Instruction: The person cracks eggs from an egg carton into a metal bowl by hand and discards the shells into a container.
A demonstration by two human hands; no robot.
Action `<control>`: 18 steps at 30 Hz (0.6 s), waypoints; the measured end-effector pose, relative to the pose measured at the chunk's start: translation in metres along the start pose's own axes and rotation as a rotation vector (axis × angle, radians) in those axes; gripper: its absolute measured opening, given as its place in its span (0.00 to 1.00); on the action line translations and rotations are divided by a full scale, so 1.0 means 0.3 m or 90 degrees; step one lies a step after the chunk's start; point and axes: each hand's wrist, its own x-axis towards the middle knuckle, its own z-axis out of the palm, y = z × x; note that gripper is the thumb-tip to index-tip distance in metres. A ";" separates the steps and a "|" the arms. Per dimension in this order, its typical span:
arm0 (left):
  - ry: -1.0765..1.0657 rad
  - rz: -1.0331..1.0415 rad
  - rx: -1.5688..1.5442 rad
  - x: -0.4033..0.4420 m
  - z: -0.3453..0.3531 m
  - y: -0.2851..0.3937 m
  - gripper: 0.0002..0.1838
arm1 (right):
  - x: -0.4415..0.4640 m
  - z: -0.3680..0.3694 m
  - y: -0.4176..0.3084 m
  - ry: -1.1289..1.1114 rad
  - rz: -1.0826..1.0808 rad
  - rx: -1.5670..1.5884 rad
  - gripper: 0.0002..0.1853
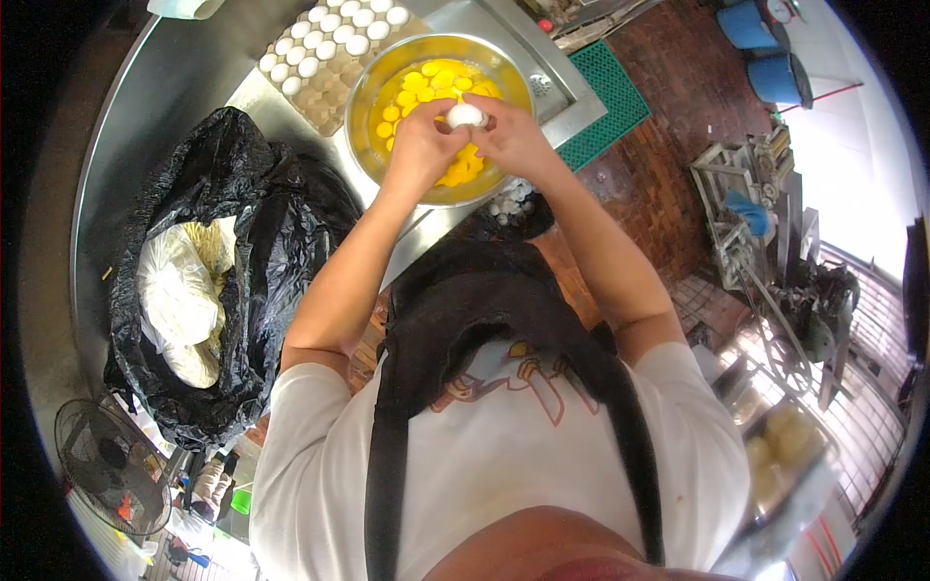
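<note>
Both hands grip one white egg [466, 115] above a wide metal bowl [360, 121]. My left hand [428, 143] has its fingers closed on the egg's left side. On its right side, my right hand [511, 137] is closed with fingertips and thumb. A bit of yellow shows at the egg's far edge, so its shell looks cracked there. Many raw egg yolks [412, 83] lie in clear liquid inside the bowl, partly hidden by my hands. To the bowl's left, a cardboard egg tray [329, 108] holds several rows of whole white eggs [341, 34] and some bare cups.
Broken eggshells [511, 203] fill a black-lined container below the counter edge. A large black plastic bag [281, 223] with a whitish bag inside sits at left. A green mat [605, 102], blue buckets [778, 77], a fan [111, 465] and machinery [765, 194] stand around.
</note>
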 end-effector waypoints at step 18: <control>0.093 0.284 0.134 0.081 -0.039 -0.035 0.20 | -0.011 -0.066 -0.031 0.028 -0.161 -0.282 0.32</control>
